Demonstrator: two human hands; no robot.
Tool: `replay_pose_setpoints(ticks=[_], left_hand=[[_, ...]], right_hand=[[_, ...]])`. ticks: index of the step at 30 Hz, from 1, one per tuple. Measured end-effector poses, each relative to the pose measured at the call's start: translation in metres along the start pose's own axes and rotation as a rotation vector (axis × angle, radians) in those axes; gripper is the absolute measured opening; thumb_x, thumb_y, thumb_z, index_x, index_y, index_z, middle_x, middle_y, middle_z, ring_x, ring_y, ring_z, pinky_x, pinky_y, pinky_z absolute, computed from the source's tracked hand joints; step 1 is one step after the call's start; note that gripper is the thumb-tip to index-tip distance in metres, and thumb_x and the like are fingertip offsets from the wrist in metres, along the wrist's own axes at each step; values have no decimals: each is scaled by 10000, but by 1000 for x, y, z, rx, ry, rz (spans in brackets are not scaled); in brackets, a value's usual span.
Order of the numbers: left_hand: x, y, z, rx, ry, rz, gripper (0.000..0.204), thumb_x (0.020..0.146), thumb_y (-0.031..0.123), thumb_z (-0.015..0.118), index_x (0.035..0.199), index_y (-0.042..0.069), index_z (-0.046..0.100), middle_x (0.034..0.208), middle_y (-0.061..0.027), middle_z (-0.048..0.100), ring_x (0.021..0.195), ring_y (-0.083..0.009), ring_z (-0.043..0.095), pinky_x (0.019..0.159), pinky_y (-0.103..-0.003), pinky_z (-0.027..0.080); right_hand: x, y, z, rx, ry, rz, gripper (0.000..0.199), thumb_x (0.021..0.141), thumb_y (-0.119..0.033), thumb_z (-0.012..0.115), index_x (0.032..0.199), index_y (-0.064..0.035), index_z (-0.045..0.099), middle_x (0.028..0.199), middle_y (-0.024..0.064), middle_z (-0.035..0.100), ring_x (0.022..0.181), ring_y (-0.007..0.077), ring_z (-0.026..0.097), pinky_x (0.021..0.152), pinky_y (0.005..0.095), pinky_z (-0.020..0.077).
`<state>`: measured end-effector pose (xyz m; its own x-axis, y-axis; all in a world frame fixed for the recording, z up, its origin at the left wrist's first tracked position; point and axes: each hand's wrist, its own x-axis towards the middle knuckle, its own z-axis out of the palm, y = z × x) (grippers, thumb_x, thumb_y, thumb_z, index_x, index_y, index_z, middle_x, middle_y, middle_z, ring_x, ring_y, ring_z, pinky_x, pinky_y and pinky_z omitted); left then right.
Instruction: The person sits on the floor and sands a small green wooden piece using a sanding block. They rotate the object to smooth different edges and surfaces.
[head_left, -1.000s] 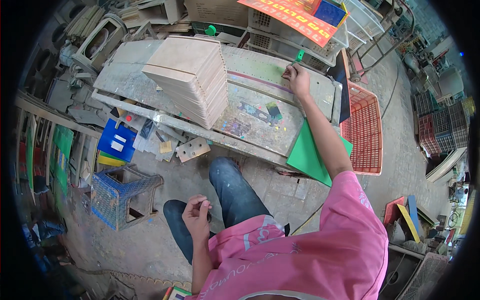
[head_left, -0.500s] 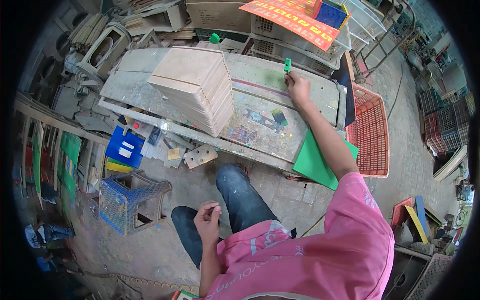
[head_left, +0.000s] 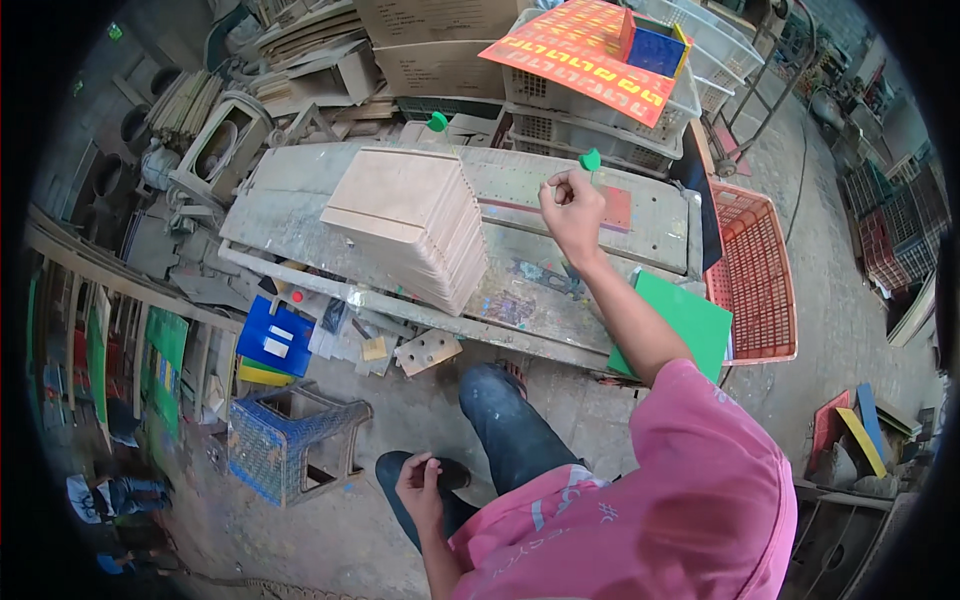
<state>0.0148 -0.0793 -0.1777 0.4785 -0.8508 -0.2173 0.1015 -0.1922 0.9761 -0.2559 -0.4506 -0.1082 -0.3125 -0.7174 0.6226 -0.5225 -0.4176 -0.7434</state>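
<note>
My right hand is raised over the far part of a worn, paint-spotted workbench, its fingers curled in a pinch. Anything between those fingers is too small or hidden to make out. Just beyond it stands a small green knob-like piece, apart from the hand. A reddish flat piece lies right beside the hand on the bench. To its left rises a tall stack of pale wooden boards. My left hand hangs loosely closed above my knee; its contents, if any, are hidden.
A green sheet lies at the bench's right end, beside an orange crate. A second green knob stands behind the stack. White crates bear a printed red board. A blue stool stands at lower left.
My right hand has come away from the green piece and moved left and nearer, leaving that piece standing at the bench's far edge. The reddish flat piece shows now. The view has shifted slightly.
</note>
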Motion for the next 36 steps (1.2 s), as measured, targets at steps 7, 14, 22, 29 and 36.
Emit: replay_pose_setpoints(ticks=[7,14,22,29,36], left_hand=[[2,-10,-5,-4,0,-11,114,897,62,623,985,-9,627,892,-66,644,781,-123,612,692,-245,503],[5,-32,-5,-6,3,-46,115,904,69,616,988,-9,629,887,-61,640,772,-120,613,684,-243,506],[11,-33,-28,52,44,-43,134,905,83,617,1002,-9,630,913,-62,648,816,-116,614,726,-242,487],[37,5,-145,172,321,154,314,935,262,589,1134,20,601,1081,-68,625,949,-155,585,803,-290,470],[-12,227,-270,-237,912,952,383,967,277,408,1232,15,495,1172,-156,576,1006,-228,562,876,-341,455]], right_hand=[[40,64,-30,-376,82,-181,257,781,-242,690,970,-71,661,904,132,615,824,248,580,729,388,472],[64,111,25,-697,-595,149,464,890,-446,519,1217,-129,608,1331,145,523,1218,335,492,968,546,391],[53,138,21,-572,-429,60,410,908,-388,479,1113,-75,646,1083,166,659,1068,336,588,931,473,439],[93,71,-11,-254,-340,130,388,900,-352,545,995,-3,686,949,225,676,897,361,657,820,383,494],[138,-135,-137,446,2,-60,340,985,-237,469,1170,21,591,948,110,664,813,157,633,725,266,503]])
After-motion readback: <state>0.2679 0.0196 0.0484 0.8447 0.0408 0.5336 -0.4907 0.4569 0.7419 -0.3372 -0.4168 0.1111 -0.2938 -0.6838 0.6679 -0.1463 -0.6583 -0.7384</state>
